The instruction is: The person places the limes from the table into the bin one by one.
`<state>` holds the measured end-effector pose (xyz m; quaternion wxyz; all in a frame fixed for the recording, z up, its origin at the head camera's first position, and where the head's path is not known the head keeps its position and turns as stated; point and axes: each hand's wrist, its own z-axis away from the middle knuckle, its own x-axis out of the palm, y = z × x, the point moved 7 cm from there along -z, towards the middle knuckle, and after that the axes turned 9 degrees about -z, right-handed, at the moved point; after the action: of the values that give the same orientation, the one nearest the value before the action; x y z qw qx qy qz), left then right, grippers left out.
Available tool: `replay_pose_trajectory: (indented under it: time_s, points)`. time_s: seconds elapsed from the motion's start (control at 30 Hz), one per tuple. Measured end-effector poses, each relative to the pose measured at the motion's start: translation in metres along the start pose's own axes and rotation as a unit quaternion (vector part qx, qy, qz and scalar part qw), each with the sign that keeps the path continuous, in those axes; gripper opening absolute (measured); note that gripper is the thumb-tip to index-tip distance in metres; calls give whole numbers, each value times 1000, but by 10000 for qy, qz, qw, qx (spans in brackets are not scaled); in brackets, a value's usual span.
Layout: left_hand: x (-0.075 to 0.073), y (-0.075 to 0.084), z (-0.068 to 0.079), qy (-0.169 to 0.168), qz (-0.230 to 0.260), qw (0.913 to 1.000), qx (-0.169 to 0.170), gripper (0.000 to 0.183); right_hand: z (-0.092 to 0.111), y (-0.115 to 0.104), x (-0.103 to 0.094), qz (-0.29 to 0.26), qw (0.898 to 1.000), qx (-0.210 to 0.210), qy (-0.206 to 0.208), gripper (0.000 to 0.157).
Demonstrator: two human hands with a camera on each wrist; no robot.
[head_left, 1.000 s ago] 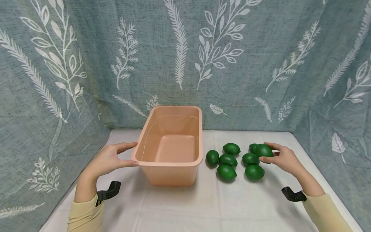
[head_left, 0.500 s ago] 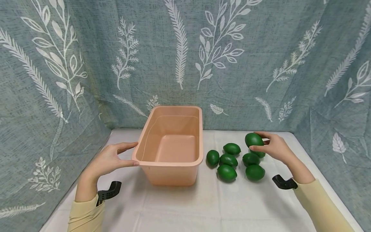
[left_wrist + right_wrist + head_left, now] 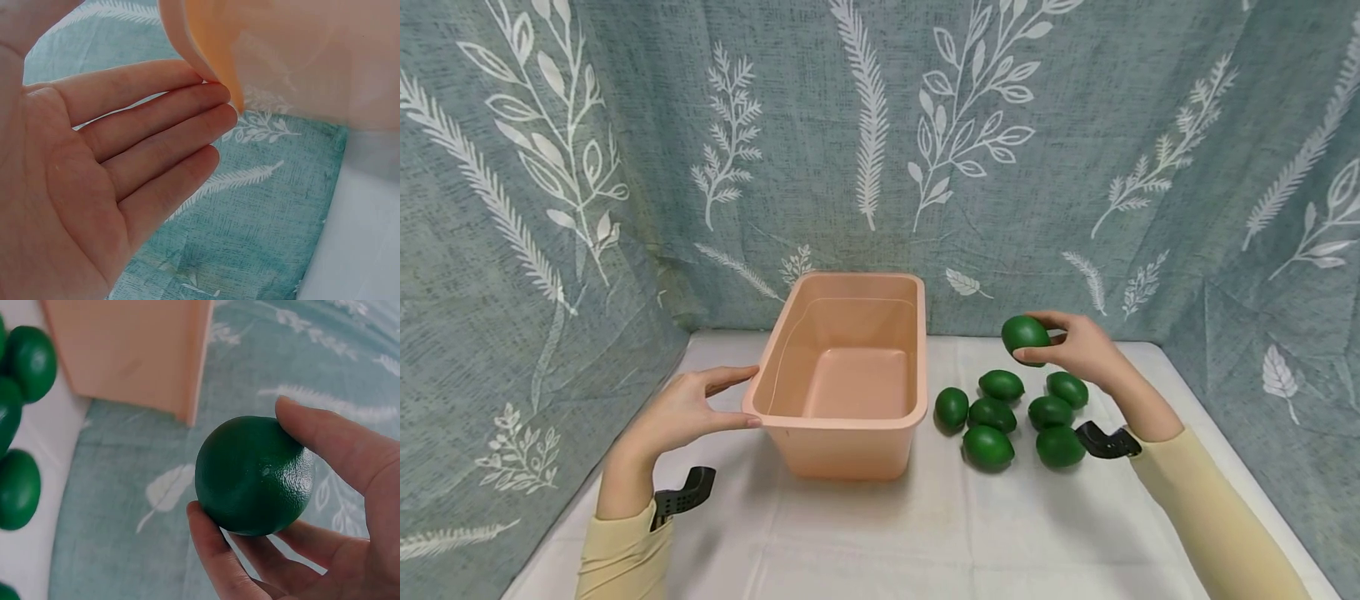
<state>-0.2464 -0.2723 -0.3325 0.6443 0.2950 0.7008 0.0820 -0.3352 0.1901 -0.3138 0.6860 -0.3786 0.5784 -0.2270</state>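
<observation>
My right hand [image 3: 1081, 348] holds a green lime [image 3: 1024, 335] up off the table, between thumb and fingers. In the right wrist view the lime [image 3: 250, 478] has a glossy, dimpled skin. At the left, my left hand [image 3: 681, 412] touches the near-left corner of a peach-coloured plastic bin [image 3: 842, 450]. The left wrist view has its fingers [image 3: 169, 119] lying straight, with their tips against the bin's rim [image 3: 178, 28]. The bin's floor shows bare in the head view. Below the lifted lime lie several more limes [image 3: 1051, 412].
Another cluster of limes [image 3: 992, 414] lies between the bin and the right-hand limes. A white cloth [image 3: 880, 542] covers the table. Blue-green curtains [image 3: 1037, 208] with white leaf prints stand close behind and at both sides.
My right hand has lifted the lime and carried it leftward and away from me, uncovering a lime behind the right cluster. The left hand stays at the bin's corner.
</observation>
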Motion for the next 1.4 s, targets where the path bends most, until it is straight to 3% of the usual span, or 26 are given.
replay_pose_trajectory:
  time_s: [0.4,0.9,1.23,1.4]
  points:
    - [2,-1,0,-38,-115,9999,-85,72,-27,-46,22,19,9988,-354,-323,83]
    - [0,-2,0,-50,16,10000,-17,72,-48,-102,68,-128,9949,-484,-876,74]
    - [0,-3,-2,8,-43,10000,-23,73,-63,-121,105,-615,9874,-194,-1443,71]
    - [1,-4,-2,-12,-29,10000,-58,74,-68,-129,120,-662,9860,-94,-1529,72]
